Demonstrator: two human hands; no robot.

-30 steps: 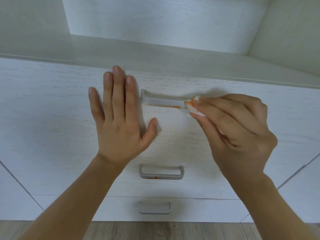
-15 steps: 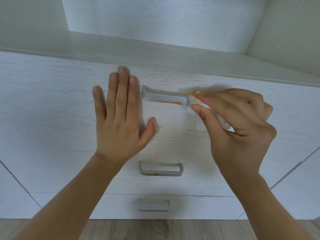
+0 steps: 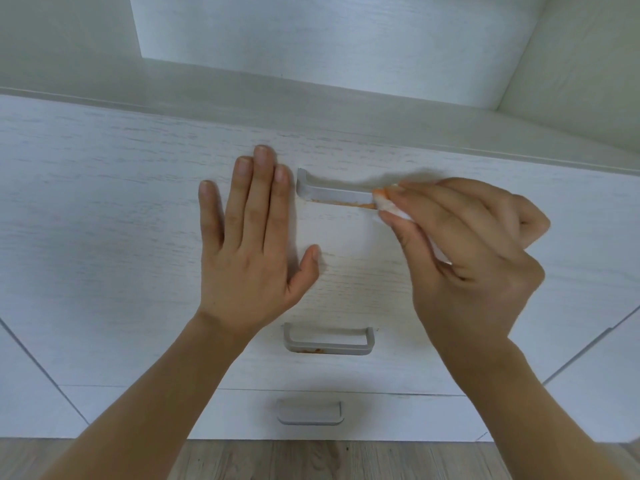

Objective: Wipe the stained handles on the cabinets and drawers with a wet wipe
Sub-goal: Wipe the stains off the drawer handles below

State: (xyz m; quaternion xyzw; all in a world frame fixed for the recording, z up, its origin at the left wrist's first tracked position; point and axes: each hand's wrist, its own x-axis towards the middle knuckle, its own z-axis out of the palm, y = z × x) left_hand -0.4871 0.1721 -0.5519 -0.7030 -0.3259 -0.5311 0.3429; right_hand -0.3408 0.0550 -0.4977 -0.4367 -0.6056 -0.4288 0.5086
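A grey top drawer handle (image 3: 332, 192) carries an orange smear along its lower edge. My right hand (image 3: 464, 251) pinches a white wet wipe (image 3: 388, 204), orange at its tip, and holds it against the handle's right end. My left hand (image 3: 252, 251) lies flat with straight fingers on the white drawer front (image 3: 104, 202), just left of the handle. Below, the middle drawer handle (image 3: 329, 341) shows orange spots on its lower left. The bottom drawer handle (image 3: 310, 412) looks plain grey.
White cabinet doors (image 3: 595, 386) flank the drawers on both sides. An open white shelf recess (image 3: 329, 46) sits above the drawer top. Wooden floor (image 3: 311, 460) runs along the bottom of the view.
My right hand with the wipe has stayed at the handle's right end, rubbing slightly. The view has shifted a little. My left hand remains flat on the drawer front.
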